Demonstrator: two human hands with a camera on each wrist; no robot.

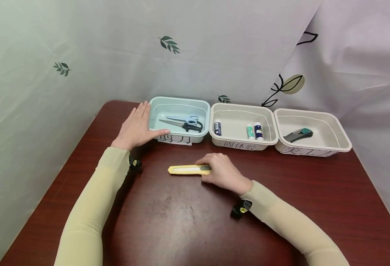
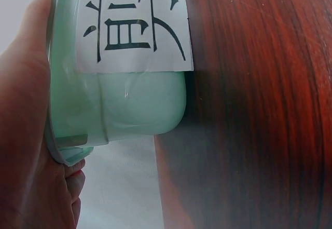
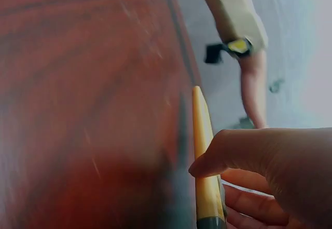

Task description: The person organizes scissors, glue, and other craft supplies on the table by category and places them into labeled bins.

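Note:
A yellow utility knife [image 1: 186, 169] is pinched between thumb and fingers of my right hand [image 1: 223, 172], over the middle of the table. In the right wrist view the thumb presses on the knife's yellow body [image 3: 202, 122]. My left hand [image 1: 136, 127] rests against the left end of the light blue bin [image 1: 181, 101], its thumb along the front rim and its fingers extended at the side. Inside that bin lie light blue scissors [image 1: 185, 119] and black-handled scissors [image 1: 188, 126]. A paper label [image 2: 135, 26] is stuck on the bin's front.
Right of the blue bin, a beige bin [image 1: 244, 107] holds several glue sticks, among them a green one [image 1: 250, 132]. The rightmost beige bin [image 1: 331, 147] contains a grey-and-green utility knife [image 1: 299, 135]. A patterned white cloth [image 1: 214, 48] hangs behind the dark red table [image 1: 168, 221].

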